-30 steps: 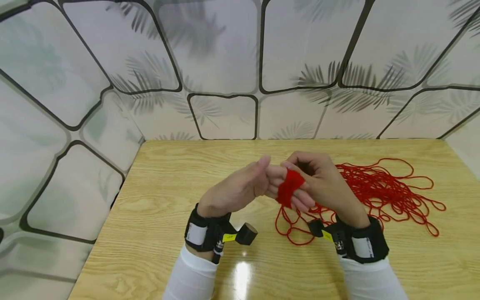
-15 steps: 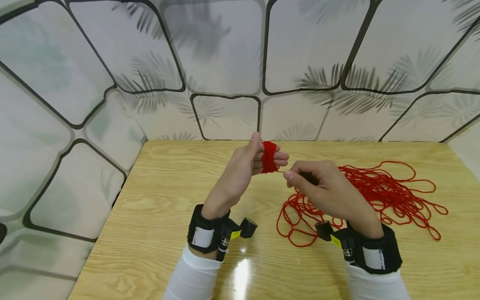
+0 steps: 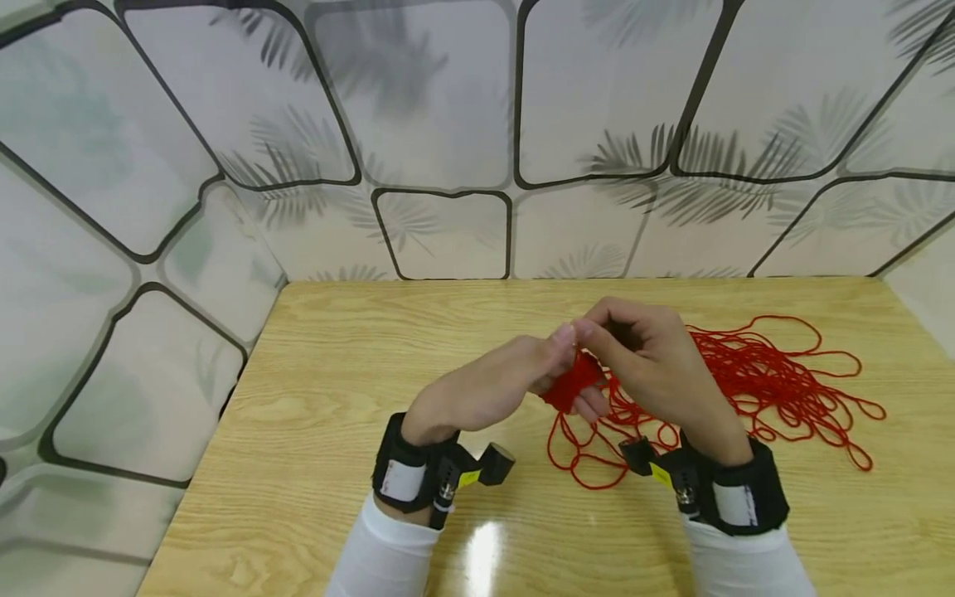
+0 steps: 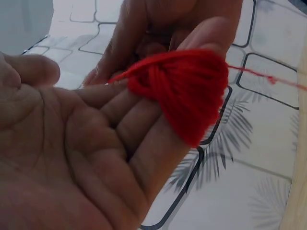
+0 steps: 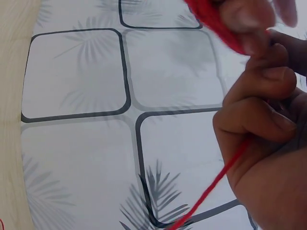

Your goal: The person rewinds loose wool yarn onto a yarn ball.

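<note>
The left hand [image 3: 488,381] enters from the near left, its fingers [image 4: 160,151] straight and close together, pointing right; palm and finger undersides face the left wrist camera. Around these fingers, toward their tips, sits the wrap [image 3: 571,385], a red band of yarn whose turns lie crosswise to the fingers, leaving the fingertips bare beyond it. The right hand [image 3: 660,369] stands just beside it, to the right, with curled fingers pinching the strand [image 5: 207,191], which passes into them in the right wrist view. The thumbs overlap in the head view; whether they touch cannot be told.

The governing relation, as judged, is that of strand to wrap: the yarn lies across the fingers and the right hand stands at their tip end, so a further turn would call for a path around the fingers rather than along them. In the left wrist view a length of yarn leaves the wrap toward the right edge; where it ends is not shown.

Farther out, the heap [image 3: 761,369] of loose red yarn lies on the table [image 3: 336,365] to the right of the wrap. The right hand is the nearer of the two to it. Some loops reach left, beneath both hands. The patterned wall [image 3: 448,124] closes the far side.
</note>
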The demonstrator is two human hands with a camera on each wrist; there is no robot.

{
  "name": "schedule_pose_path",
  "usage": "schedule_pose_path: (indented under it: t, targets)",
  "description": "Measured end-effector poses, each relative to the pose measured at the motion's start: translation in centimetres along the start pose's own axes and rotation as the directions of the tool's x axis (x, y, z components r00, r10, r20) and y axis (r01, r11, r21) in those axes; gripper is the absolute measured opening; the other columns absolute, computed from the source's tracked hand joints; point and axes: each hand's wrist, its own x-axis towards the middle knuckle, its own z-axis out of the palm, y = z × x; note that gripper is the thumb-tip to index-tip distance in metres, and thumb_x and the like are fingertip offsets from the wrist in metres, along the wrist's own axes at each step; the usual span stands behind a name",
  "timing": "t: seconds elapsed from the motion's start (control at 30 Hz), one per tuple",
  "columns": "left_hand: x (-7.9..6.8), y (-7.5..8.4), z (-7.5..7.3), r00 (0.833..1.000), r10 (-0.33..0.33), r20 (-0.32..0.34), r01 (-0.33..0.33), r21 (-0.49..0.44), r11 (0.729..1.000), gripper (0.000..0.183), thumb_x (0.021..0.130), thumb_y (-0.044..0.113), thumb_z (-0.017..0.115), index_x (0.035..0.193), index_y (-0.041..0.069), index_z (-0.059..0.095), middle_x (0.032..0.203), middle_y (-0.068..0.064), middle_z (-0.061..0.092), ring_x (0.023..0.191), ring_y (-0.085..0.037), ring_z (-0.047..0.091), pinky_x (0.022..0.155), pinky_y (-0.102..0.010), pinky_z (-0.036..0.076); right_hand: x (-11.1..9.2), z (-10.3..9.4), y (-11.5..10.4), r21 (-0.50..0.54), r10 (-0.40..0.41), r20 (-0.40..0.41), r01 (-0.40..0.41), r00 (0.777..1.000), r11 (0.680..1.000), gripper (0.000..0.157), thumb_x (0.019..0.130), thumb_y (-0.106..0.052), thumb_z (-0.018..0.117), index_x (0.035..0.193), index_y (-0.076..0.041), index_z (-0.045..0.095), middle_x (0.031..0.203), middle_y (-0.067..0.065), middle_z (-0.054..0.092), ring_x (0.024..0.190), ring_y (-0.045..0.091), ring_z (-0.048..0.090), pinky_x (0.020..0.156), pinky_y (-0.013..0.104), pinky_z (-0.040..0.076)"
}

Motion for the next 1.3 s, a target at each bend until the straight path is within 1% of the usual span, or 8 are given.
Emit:
schedule_pose_path:
  t: [0.13,0.27,0.4,0.53,0.83,0.97,1.13,1.3]
  targets:
    - [-0.3,0.4,0.1,1.0,-0.006,-0.005,0.006,-0.043,0.999,0.075,0.097,0.056,0.01,0.106,0.002,0.062,0.097,-0.003,0.066,0.093,-0.015,0.063,0.089,-0.031,0.044,0.3,0.1,0.8,-0.018,-0.025,-0.022,0.024,0.999,1.0,0.01,0.09,-0.009,0.055,0.088,-0.016,0.061,0.07,-0.001,0.05,0.053,0.013,0.04,0.045,0.029,0.033]
    - [-0.5,0.8,0.0,0.993,0.06,-0.101,-0.077,-0.169,0.983,0.065,0.1,0.047,0.017,0.111,0.0,0.06,0.1,-0.009,0.066,0.094,-0.023,0.062,0.089,-0.038,0.045,0.4,0.2,1.5,0.066,0.031,0.023,-0.032,0.999,0.997,0.01,0.092,-0.012,0.053,0.086,-0.014,0.061,0.073,0.002,0.056,0.057,0.017,0.047,0.048,0.03,0.039]
    - [-0.3,0.5,0.0,0.962,0.113,-0.249,-0.182,-0.275,0.944,0.048,0.101,0.032,0.03,0.107,-0.007,0.058,0.096,-0.013,0.066,0.089,-0.026,0.062,0.087,-0.044,0.045,0.4,0.4,2.0,0.153,0.095,0.097,-0.109,0.991,0.982,0.013,0.093,-0.014,0.051,0.086,-0.009,0.06,0.075,0.008,0.056,0.061,0.022,0.051,0.052,0.033,0.044]
    - [-0.2,0.2,-0.1,0.922,0.09,-0.376,-0.214,-0.304,0.928,0.036,0.098,0.02,0.038,0.105,-0.01,0.058,0.091,-0.011,0.063,0.083,-0.022,0.062,0.086,-0.045,0.046,0.4,0.6,1.8,0.171,0.167,0.135,-0.189,0.977,0.967,0.014,0.092,-0.019,0.053,0.094,-0.007,0.06,0.084,0.01,0.056,0.07,0.022,0.053,0.06,0.032,0.047]
    - [0.0,0.2,-0.1,0.876,0.078,-0.477,-0.285,-0.38,0.88,0.035,0.098,0.021,0.043,0.111,-0.01,0.054,0.103,-0.014,0.059,0.087,-0.02,0.059,0.088,-0.04,0.044,0.2,0.7,1.1,0.386,0.2,0.209,-0.269,0.957,0.882,0.034,0.096,-0.017,0.045,0.122,0.005,0.05,0.115,0.018,0.047,0.093,0.021,0.053,0.082,0.029,0.048]
    - [0.0,0.1,-0.1,0.871,0.1,-0.48,-0.33,-0.423,0.844,0.037,0.097,0.021,0.045,0.116,-0.009,0.053,0.11,-0.017,0.058,0.089,-0.021,0.06,0.086,-0.037,0.045,0.1,0.7,0.8,0.437,0.234,0.187,-0.294,0.954,0.85,0.035,0.098,-0.024,0.042,0.123,-0.005,0.057,0.113,0.011,0.048,0.084,0.016,0.047,0.073,0.021,0.044]
    - [-0.1,0.1,-0.3,0.877,0.114,-0.467,-0.354,-0.466,0.811,0.037,0.096,0.019,0.046,0.12,-0.01,0.05,0.115,-0.018,0.056,0.096,-0.021,0.059,0.091,-0.037,0.043,0.4,0.9,1.2,0.592,0.062,0.169,-0.152,0.984,0.792,0.037,0.101,-0.014,0.03,0.119,-0.014,0.063,0.094,0.004,0.049,0.06,0.017,0.033,0.052,0.025,0.027]
    - [-0.2,0.2,-0.4,0.893,0.131,-0.43,-0.358,-0.504,0.786,0.039,0.097,0.016,0.044,0.124,-0.011,0.045,0.12,-0.018,0.054,0.102,-0.02,0.058,0.098,-0.042,0.037,0.7,0.9,1.7,0.657,-0.085,0.163,-0.044,0.983,0.752,0.045,0.101,-0.006,0.023,0.118,-0.015,0.063,0.078,0.003,0.04,0.052,0.017,0.026,0.048,0.029,0.019]
